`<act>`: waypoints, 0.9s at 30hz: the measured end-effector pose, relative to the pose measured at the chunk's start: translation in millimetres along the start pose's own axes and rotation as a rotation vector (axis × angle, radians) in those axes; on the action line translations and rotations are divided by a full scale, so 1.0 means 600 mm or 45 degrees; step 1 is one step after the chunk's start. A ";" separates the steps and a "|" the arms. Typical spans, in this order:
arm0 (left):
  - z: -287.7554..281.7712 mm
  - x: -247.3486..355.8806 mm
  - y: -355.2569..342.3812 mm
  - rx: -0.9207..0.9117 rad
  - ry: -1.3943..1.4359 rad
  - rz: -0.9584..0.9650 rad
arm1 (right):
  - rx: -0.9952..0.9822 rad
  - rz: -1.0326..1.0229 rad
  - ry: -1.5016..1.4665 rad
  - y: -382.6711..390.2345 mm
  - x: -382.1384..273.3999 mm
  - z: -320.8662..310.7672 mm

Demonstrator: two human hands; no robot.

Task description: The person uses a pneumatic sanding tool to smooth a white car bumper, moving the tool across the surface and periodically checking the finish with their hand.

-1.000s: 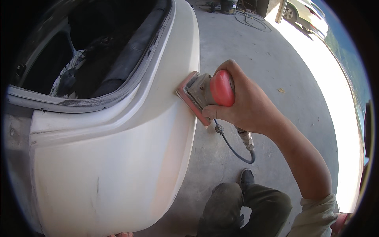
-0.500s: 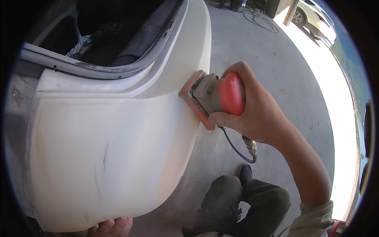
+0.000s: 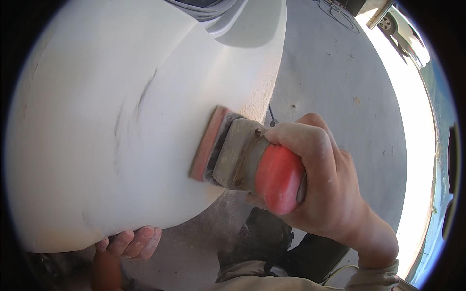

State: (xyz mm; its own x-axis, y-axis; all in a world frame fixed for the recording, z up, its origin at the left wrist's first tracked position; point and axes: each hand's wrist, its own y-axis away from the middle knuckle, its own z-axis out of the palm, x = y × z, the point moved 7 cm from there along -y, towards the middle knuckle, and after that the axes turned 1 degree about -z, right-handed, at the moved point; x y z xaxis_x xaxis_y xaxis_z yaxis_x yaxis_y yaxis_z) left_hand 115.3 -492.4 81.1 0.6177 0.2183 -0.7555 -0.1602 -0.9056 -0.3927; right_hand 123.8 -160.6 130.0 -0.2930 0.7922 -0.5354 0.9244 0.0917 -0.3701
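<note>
My right hand (image 3: 323, 182) is closed round the red-topped body of a power sander (image 3: 279, 177). The sander's flat pinkish pad (image 3: 208, 150) lies against the curved white car body panel (image 3: 97, 145), near its right side. Several dark scuffs mark the panel, and a rough, tan sanded patch (image 3: 262, 94) runs along its right edge. At the panel's lower edge my left hand (image 3: 136, 243) grips from below, fingertips curled up over the rim; its palm is mostly hidden.
Grey concrete floor (image 3: 335, 87) lies to the right of the panel. A coiled hose (image 3: 340, 17) rests on it at the top. A light-coloured car (image 3: 403, 36) stands outside in bright sun. My dark-trousered legs (image 3: 264, 237) are below the sander.
The sander in my right hand has gone from the panel's far right edge down and left onto its face. My view has moved closer and lower; the left hand keeps hold of the lower edge.
</note>
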 end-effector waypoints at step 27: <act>0.014 -0.013 -0.045 0.128 -0.015 0.047 | -0.067 0.172 0.111 -0.070 0.064 -0.060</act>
State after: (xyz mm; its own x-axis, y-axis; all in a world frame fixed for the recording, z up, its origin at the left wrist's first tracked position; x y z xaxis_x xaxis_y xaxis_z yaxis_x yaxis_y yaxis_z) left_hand 108.5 -466.7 92.9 0.6011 0.1904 -0.7762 -0.2594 -0.8722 -0.4148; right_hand 82.7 -112.7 152.2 -0.1450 0.8485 -0.5090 0.9662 0.0105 -0.2576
